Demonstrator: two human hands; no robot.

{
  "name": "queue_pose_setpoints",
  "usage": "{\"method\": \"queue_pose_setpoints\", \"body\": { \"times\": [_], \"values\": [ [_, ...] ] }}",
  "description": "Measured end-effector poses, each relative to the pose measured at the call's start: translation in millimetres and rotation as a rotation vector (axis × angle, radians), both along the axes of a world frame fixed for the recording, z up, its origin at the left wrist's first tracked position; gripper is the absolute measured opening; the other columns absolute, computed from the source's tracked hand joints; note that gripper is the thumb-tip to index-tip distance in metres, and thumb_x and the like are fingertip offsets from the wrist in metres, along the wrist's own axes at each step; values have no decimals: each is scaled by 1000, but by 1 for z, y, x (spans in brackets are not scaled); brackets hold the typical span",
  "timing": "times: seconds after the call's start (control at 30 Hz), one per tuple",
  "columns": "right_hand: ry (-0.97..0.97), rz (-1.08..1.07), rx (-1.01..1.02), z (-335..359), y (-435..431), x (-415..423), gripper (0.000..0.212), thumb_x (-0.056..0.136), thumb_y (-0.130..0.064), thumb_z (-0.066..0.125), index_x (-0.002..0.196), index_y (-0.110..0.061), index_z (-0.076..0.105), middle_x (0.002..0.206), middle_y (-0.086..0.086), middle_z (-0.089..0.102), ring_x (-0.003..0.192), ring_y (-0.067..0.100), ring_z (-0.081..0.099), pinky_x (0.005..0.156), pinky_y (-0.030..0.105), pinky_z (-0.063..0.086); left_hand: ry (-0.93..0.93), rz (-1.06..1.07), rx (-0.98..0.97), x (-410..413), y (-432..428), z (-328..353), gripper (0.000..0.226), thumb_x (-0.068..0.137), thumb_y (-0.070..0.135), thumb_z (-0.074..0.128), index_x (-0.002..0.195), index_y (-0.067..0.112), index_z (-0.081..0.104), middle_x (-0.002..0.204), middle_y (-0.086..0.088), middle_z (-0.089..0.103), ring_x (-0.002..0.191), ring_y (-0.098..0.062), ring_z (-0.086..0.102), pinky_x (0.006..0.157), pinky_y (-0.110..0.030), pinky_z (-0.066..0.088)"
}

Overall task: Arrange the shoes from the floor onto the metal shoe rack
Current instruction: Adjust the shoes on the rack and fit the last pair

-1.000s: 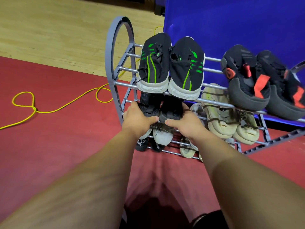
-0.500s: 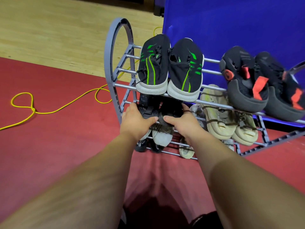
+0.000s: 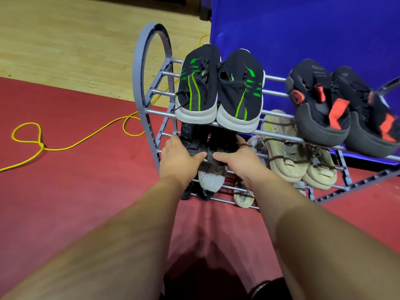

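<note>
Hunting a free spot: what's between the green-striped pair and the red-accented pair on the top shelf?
Nothing: in the head view, only bare rails separate the green-striped pair from the red-accented pair.

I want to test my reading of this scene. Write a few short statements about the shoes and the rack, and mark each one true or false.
1. The black-and-green sneakers sit on the top tier of the metal shoe rack. True.
2. The beige shoes are on the top tier. False: they are on the middle tier.
3. The left hand and the right hand both hold the dark white-toed shoes. True.
4. The yellow cable lies right of the rack. False: it lies on its left.
</note>
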State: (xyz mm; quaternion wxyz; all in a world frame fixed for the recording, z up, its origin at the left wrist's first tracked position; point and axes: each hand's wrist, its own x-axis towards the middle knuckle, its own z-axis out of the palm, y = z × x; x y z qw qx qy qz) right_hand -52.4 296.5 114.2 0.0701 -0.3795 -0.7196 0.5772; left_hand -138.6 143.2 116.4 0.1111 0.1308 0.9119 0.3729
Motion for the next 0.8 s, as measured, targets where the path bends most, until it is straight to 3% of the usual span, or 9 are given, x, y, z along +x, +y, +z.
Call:
{"method": "queue_pose_setpoints", "body": {
  "times": [0.27, 0.43, 0.57, 0.8],
  "values": [
    [-46, -31, 95, 0, -8, -5, 83, 57, -32, 90, 130, -25, 51, 109, -8, 72, 99, 14, 70, 91, 42, 59, 7, -26, -16, 2, -7, 7, 74, 69, 57, 81, 121, 15, 48, 123, -3, 55, 116, -27, 57, 92, -43, 50],
    [-49, -19, 134, 1, -11, -5, 74, 59, -27, 89, 125, -26, 54, 109, -8, 72, 99, 15, 70, 92, 42, 57, 8, 0, -23, 2, -7, 7, 74, 72, 57, 79, 123, 14, 47, 124, -2, 55, 116, -27, 58, 92, -44, 51],
    [-69, -21, 134, 1, -12, -4, 78, 48, -41, 85, 119, -33, 55, 104, -15, 73, 97, 13, 71, 92, 44, 57, 4, 7, -21, 1, -5, 5, 73, 72, 56, 78, 123, 15, 47, 124, -3, 56, 117, -27, 57, 94, -47, 51],
    [-88, 19, 106, 9, -12, 1, 85, 50, -42, 88, 126, -29, 53, 109, -11, 72, 99, 14, 70, 93, 42, 57, -38, 9, -49, 1, 1, 8, 70, 77, 50, 78, 126, 12, 46, 128, -6, 54, 120, -30, 56, 96, -49, 50]
  ]
}}
